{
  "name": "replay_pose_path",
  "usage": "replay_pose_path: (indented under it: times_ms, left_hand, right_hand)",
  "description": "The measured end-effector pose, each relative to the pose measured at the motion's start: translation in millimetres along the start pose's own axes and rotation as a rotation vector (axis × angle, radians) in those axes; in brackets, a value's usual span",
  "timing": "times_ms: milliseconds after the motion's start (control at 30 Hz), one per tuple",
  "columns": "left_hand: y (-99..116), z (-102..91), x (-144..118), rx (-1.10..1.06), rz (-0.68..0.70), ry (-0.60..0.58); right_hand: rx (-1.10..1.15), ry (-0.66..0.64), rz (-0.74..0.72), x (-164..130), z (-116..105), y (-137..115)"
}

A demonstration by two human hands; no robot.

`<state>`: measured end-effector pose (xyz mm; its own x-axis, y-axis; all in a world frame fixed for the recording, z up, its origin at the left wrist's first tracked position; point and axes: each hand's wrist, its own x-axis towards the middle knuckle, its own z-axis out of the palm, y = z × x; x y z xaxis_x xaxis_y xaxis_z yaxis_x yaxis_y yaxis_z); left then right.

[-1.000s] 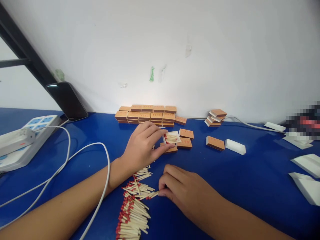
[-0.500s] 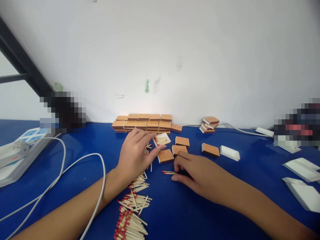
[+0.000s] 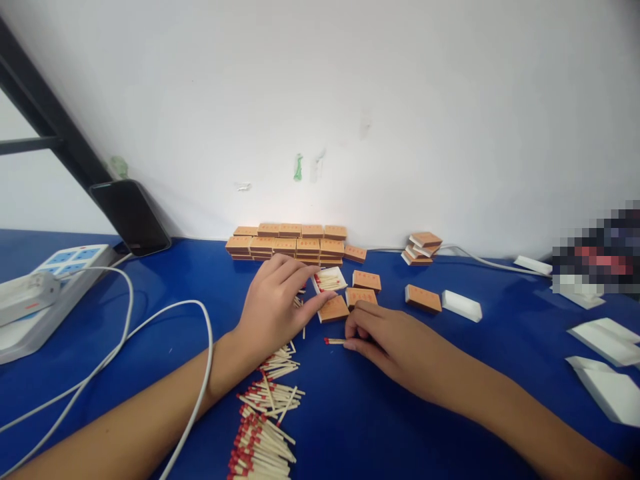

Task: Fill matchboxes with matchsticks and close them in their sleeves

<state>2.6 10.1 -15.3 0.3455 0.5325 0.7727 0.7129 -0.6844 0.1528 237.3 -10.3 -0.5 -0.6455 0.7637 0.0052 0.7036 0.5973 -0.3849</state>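
Note:
My left hand lies flat on the blue table with fingers apart, its fingertips beside an open white matchbox tray that holds red-tipped matches. Its thumb touches an orange matchbox. My right hand sits just right of it, fingertips pinched on a couple of loose matches lying on the table. A long heap of matches spreads below my left wrist. Two more orange matchboxes lie just behind my right hand.
Stacked orange matchboxes line the wall, with a smaller stack to the right. A single matchbox and white sleeve lie nearby. A power strip, white cable and leaning phone are left; white paper pieces right.
My right hand moved up from the match heap to beside the orange matchbox with a couple of matches. My left hand let go of the tray, which now rests on the table.

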Motion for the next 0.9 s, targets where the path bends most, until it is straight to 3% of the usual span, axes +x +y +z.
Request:
replay_pose_path:
  times_ms: [200,367,467,600,900]
  left_hand:
    - [-4.1,1.0,-1.7,0.019,-0.004,-0.033]
    - [-4.0,0.5,-1.1,0.027,0.029,-0.063]
    - [-1.4,0.9,-0.8,0.001,0.090,-0.073]
    - [1.3,1.5,-0.5,-0.039,0.159,-0.081]
    - [2.3,1.4,0.5,-0.047,0.163,-0.091]
  right_hand:
    - [-0.042,0.024,-0.043,1.7,-0.9,6.5]
    - [-0.044,0.371,-0.044,3.7,-13.3,19.6]
    - [-0.055,0.494,-0.005,4.7,-13.9,23.1]
    - [-0.114,0.508,-0.034,4.4,-8.2,23.6]
    - [-0.195,0.509,-0.035,2.7,-7.3,21.2]
